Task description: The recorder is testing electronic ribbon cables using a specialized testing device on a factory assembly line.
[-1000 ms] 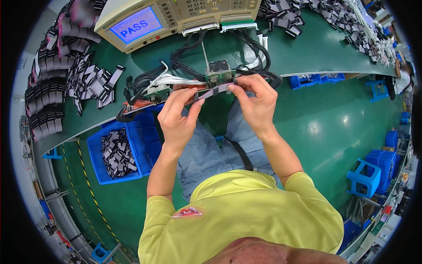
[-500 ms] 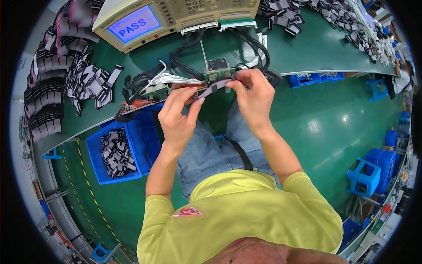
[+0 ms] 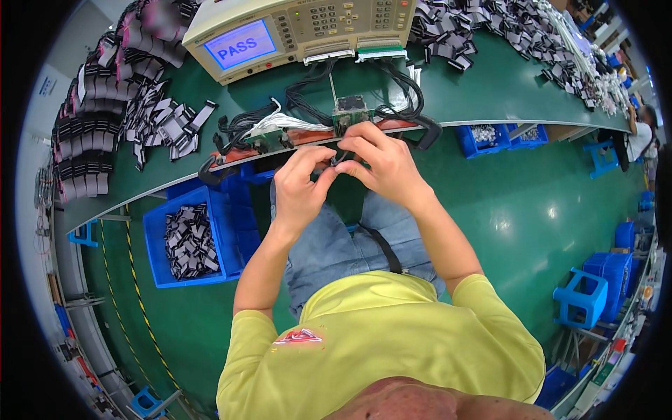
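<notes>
Both hands meet in front of the bench edge, fingers pinched on a short grey ribbon cable with black connectors (image 3: 335, 162), mostly hidden by the fingers. My left hand (image 3: 302, 183) grips its left side. My right hand (image 3: 383, 166) closes on its other side, fingertips almost touching the left ones. Just beyond the right fingers stands a small green circuit-board fixture (image 3: 352, 116) with a dark block on top. Black and white wires (image 3: 308, 91) run from it toward a beige tester (image 3: 301, 35), whose screen is lit blue.
Loose ribbon cables (image 3: 168, 126) lie at the bench's left, beside stacked rows (image 3: 87, 147); another heap (image 3: 448, 35) lies at the far right. A blue bin (image 3: 224, 231) of cables stands below left. Black clamps (image 3: 428, 131) grip the bench edge. A blue stool (image 3: 581, 297) is at right.
The cable, earlier stretched between my hands, is now bunched and mostly covered by fingers. My right hand has come left and closer to my left hand, lower from the fixture.
</notes>
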A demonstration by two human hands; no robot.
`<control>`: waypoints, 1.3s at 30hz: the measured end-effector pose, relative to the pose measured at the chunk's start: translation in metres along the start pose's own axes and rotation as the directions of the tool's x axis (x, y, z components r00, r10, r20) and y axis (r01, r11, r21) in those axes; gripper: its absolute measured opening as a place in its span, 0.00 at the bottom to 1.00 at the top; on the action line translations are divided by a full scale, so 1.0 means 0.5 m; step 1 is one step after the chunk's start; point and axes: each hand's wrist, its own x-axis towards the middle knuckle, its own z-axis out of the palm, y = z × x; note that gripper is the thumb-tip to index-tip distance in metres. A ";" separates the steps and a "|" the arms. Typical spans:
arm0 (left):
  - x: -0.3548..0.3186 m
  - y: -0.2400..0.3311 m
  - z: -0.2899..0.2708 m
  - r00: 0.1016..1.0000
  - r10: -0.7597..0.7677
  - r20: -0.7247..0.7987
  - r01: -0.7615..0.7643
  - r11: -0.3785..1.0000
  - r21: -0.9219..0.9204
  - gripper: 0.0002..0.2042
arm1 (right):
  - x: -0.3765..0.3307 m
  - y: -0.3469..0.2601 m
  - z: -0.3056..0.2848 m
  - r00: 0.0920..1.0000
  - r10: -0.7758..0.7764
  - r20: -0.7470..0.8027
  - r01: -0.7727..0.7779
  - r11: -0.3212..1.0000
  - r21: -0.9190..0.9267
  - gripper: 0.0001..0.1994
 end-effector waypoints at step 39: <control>0.027 -0.058 0.058 0.986 -0.088 -0.141 0.077 0.993 -0.085 0.12 | 0.007 -0.017 0.058 0.946 0.251 -0.205 -0.270 0.960 -0.070 0.07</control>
